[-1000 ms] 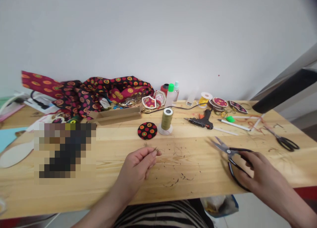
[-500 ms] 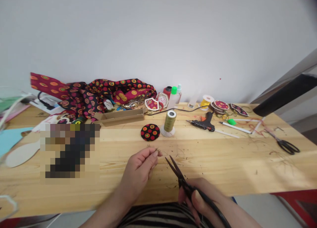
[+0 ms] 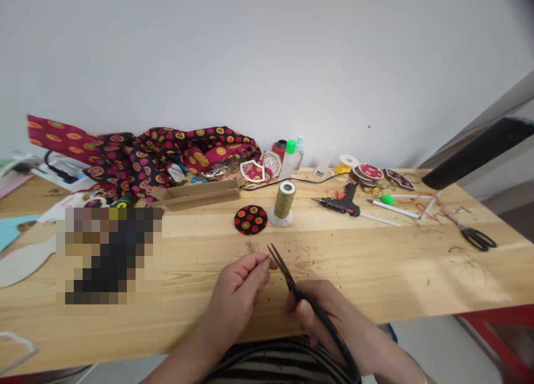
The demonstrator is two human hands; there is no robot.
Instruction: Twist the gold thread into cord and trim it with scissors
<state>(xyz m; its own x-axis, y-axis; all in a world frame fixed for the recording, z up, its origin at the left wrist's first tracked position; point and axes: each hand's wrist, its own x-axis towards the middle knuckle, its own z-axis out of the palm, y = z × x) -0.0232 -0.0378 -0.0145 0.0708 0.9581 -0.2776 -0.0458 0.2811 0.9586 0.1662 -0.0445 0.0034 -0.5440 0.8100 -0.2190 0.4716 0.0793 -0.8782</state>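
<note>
Pinched between the fingers of my left hand (image 3: 242,284) is a small bundle of olive threads (image 3: 251,247), its loose ends sticking out past the fingertips. My right hand (image 3: 323,311) is wrapped round the handles of black scissors (image 3: 287,275). Their blades are slightly parted, with the tips right beside my left fingertips and the threads. Just beyond my hands lie a round patterned fabric disc (image 3: 250,220) and an upright spool of olive thread (image 3: 285,201). Whether the blades touch the threads I cannot tell.
A hot glue gun (image 3: 344,201) lies to the right, near a white pen (image 3: 394,208) and a second pair of scissors (image 3: 475,238). Patterned cloth (image 3: 167,144) is heaped at the back left behind a cardboard tray (image 3: 200,196). Dark snippets dot the wood table (image 3: 375,272).
The scissors in my right hand have moved up and left to my left fingertips, and their blades have closed partway. More thread ends show above my left hand. The view has shifted slightly.
</note>
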